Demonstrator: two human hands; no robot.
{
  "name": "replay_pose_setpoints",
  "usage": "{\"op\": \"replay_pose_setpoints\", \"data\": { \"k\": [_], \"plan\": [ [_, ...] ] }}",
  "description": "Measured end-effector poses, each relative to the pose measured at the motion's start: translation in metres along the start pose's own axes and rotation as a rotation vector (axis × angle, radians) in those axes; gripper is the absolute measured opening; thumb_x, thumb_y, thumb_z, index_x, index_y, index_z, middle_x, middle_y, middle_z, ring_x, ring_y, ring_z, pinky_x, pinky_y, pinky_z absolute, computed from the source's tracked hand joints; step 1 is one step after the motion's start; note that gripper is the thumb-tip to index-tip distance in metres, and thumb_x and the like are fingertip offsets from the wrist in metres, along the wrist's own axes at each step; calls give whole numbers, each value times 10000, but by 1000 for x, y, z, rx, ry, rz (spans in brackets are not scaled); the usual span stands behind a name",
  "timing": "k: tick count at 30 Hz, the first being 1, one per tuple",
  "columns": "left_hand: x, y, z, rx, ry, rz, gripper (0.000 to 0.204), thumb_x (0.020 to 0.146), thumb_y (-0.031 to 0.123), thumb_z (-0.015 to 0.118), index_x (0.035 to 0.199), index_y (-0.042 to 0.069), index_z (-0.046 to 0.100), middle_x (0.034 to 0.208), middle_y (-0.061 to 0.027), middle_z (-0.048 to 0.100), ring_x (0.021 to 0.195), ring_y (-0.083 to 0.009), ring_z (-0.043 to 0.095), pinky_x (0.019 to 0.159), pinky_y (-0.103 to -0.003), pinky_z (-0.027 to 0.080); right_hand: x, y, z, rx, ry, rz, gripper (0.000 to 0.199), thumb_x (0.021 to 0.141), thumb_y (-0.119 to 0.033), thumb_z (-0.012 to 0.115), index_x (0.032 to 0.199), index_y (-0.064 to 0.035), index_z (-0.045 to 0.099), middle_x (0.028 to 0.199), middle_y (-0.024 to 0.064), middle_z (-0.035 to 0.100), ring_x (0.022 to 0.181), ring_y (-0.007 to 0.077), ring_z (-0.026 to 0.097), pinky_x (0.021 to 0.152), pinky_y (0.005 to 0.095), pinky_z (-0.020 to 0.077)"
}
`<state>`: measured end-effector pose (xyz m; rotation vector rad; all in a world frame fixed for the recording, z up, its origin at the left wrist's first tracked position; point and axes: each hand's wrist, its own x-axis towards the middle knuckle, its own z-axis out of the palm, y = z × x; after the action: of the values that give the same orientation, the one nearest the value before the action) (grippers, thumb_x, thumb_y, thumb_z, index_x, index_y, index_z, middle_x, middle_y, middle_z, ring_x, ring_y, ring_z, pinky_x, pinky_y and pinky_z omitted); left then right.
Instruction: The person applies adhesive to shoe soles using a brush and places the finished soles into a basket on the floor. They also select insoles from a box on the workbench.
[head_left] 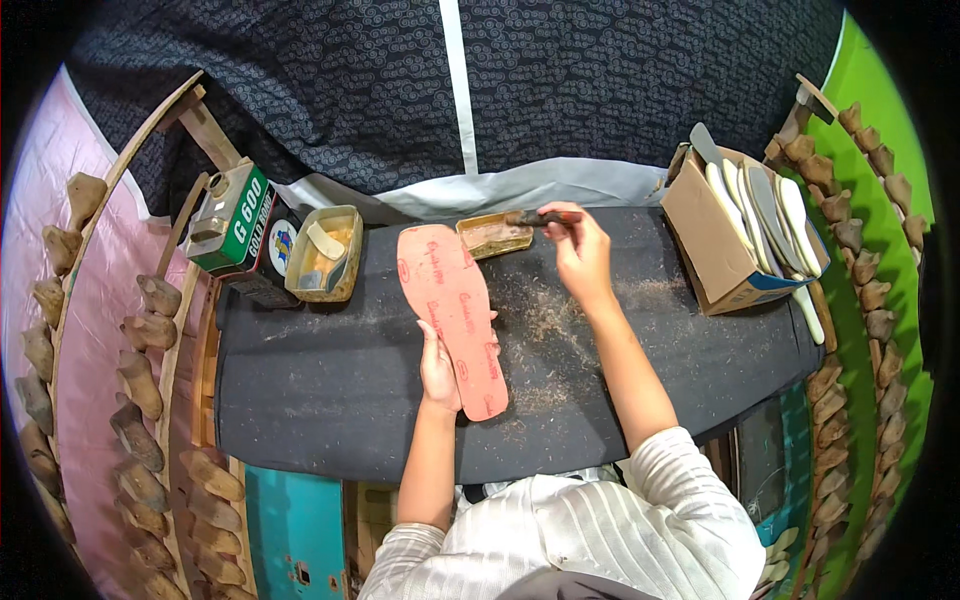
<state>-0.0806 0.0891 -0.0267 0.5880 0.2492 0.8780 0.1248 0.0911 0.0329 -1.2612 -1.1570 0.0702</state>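
A pinkish-red insole point(455, 315) with red printed marks is held up in my left hand point(438, 368); the thumb lies along its left edge and fingertips show at its right edge. My right hand point(580, 255) is closed around the dark handle of a brush point(535, 217). The brush end reaches over the right rim of a small yellowish tray point(497, 249), which has a pale residue inside. The insole covers part of the tray's left side. Whether the brush touches the tray's contents, I cannot tell.
Left of the insole stand a yellowish tub point(347, 285) with scrapers in it and a green-and-black metal can point(245, 230). At the right, a cardboard box point(705, 245) holds several sole pieces point(762, 215). Shavings litter the dark tabletop point(320, 400). Wooden racks of shoe lasts point(140, 385) flank both sides.
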Motion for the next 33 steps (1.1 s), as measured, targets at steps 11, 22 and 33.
{"op": "replay_pose_setpoints", "data": {
  "k": [11, 22, 33],
  "plan": [
    [1, 4, -10, -39, 26, 10, 692, 896, 596, 192, 1247, 45, 421, 1088, -163, 562, 813, -241, 581, 681, -377, 505, 2, 69, 40, -141, -174, 15, 148, 785, -112, 640, 896, -20, 604, 833, 104, 622, 728, 176, 630, 659, 278, 500],
    [4, 5, -12, 4, 44, 17, 702, 895, 600, 164, 1255, 50, 411, 1105, -153, 561, 807, -221, 582, 700, -355, 497, -25, 70, 25, -49, -151, 110, 414, 731, -106, 693, 1105, -75, 519, 1023, 80, 562, 801, 171, 594, 669, 279, 492],
    [6, 8, -10, -44, 12, -17, 696, 896, 598, 175, 1256, 55, 419, 1073, -165, 572, 786, -242, 595, 659, -374, 514, -76, -15, -18, 35, 91, 122, 131, 830, -57, 572, 947, -26, 525, 884, 10, 520, 788, 81, 506, 713, 219, 420]
  ]
}}
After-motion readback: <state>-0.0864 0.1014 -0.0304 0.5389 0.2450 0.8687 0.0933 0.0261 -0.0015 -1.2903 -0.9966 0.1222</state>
